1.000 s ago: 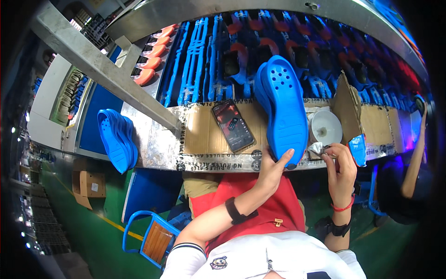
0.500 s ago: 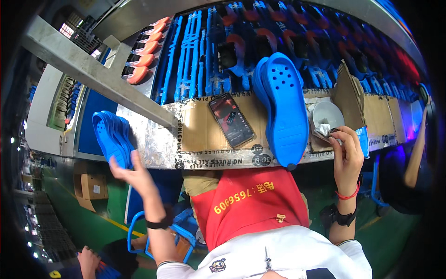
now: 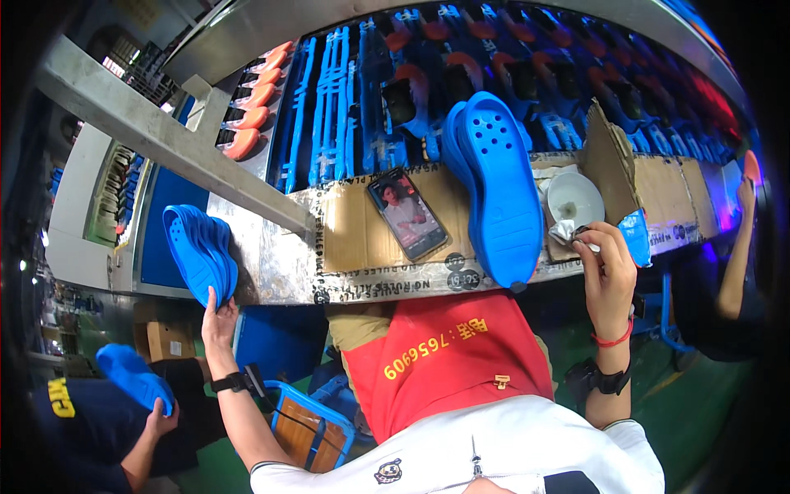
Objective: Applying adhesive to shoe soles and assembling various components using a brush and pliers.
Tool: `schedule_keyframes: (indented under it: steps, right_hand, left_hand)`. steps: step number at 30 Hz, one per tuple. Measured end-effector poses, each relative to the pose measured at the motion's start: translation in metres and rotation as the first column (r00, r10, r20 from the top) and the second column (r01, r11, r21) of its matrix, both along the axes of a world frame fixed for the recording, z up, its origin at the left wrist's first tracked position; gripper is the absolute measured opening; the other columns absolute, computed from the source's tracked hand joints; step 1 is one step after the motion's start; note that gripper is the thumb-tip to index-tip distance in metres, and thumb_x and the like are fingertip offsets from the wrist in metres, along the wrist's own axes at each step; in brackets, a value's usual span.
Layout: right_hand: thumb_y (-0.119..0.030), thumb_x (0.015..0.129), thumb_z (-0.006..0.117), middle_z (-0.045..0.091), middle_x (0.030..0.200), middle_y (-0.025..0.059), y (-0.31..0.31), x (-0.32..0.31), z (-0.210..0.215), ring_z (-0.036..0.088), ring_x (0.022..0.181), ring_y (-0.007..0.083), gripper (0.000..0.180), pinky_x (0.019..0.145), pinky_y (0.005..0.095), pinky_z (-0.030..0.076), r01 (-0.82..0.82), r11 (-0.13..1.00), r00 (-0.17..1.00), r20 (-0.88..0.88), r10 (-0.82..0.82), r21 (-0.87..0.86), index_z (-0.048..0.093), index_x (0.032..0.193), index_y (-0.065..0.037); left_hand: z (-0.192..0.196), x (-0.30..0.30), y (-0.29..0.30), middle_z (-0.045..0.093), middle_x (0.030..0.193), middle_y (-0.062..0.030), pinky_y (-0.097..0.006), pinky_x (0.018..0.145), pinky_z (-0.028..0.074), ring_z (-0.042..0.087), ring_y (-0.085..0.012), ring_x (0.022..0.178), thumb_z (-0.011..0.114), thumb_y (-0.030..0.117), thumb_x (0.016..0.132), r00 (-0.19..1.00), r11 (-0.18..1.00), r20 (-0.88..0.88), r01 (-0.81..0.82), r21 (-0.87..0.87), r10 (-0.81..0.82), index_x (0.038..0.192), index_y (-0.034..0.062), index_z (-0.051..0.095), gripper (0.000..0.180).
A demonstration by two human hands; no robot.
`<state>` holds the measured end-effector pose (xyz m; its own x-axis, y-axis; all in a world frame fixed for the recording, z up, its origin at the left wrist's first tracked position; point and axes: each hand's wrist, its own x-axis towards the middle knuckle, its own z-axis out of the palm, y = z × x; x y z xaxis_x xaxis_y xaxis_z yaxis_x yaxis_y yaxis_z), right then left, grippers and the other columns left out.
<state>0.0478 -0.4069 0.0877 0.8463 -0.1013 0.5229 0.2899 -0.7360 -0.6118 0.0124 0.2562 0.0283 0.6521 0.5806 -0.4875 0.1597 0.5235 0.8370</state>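
Note:
At the table's left end leans a stack of blue perforated shoe soles point(image 3: 197, 255). My left hand point(image 3: 219, 325) is at the stack's lower end, palm up, with fingers apart and fingertips at the lowest edge. A second stack of blue soles point(image 3: 506, 193) lies in front of me on the table edge, toe holes facing up. To its right, my right hand point(image 3: 607, 259) is closed in a pinch over the near rim of a white bowl point(image 3: 573, 202). A small dark thing shows at its fingertips, too small to name. Crumpled white material point(image 3: 563, 230) sits beside them.
A phone point(image 3: 406, 214) lies on cardboard left of the middle stack. Behind are racks of blue soles and orange-black shoe parts point(image 3: 411, 99). A metal post point(image 3: 173, 140) slants across the left. Co-workers' hands point(image 3: 162, 418) show at lower left, one holding a blue sole, and far right.
My left hand has drawn down and turned palm up at the left stack. My right hand shifted slightly left at the bowl. At lower left, a co-worker now holds up a blue sole.

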Motion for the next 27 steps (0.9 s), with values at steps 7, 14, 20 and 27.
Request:
schedule_keyframes:
  steps: [7,14,20,27]
  right_hand:
    - [0.005,0.083,0.067,0.062,0.096,0.0132,-0.001,0.007,0.004,0.062,0.069,0.0228,0.011,0.057,0.0305,0.048,0.001,0.999,1.0,0.007,-0.001,-0.045,0.061,0.092,0.002]
    - [0.004,0.083,0.067,0.062,0.097,0.0126,-0.002,0.017,-0.002,0.064,0.072,0.0245,0.012,0.059,0.0313,0.05,0.056,0.996,0.998,0.015,-0.055,-0.066,0.062,0.094,0.001]
    - [-0.001,0.086,0.065,0.062,0.098,0.0121,-0.011,0.029,-0.013,0.064,0.071,0.0309,0.008,0.059,0.0366,0.05,0.115,0.967,0.992,0.079,-0.1,-0.226,0.06,0.093,-0.001]
    - [-0.009,0.09,0.062,0.059,0.1,0.0114,-0.023,0.05,-0.033,0.064,0.071,0.0363,0.007,0.058,0.0427,0.051,0.159,0.929,0.987,0.026,-0.159,-0.335,0.057,0.093,-0.004]
  left_hand:
    - [-0.024,-0.067,-0.099,0.047,0.138,-0.0176,-0.046,0.107,0.042,0.049,-0.0315,0.125,0.069,0.03,0.09,0.964,0.997,0.259,0.073,-0.021,-0.065,0.139,-0.003,0.038,0.067]
    - [-0.042,-0.125,-0.194,0.05,0.137,-0.0127,-0.053,0.096,0.049,0.049,-0.032,0.128,0.081,0.042,0.076,0.93,0.934,0.089,0.352,0.063,-0.356,0.143,0.0076,0.036,0.088]
    - [-0.019,-0.06,-0.249,0.053,0.134,-0.0131,-0.049,0.098,0.048,0.054,-0.0322,0.122,0.078,0.034,0.082,0.869,0.89,0.209,0.455,0.017,-0.448,0.14,0.0011,0.037,0.078]
    - [-0.011,0.01,-0.269,0.054,0.131,-0.0131,-0.045,0.099,0.05,0.056,-0.0272,0.119,0.069,0.028,0.092,0.893,0.922,0.23,0.377,0.088,-0.387,0.133,-0.002,0.043,0.057]
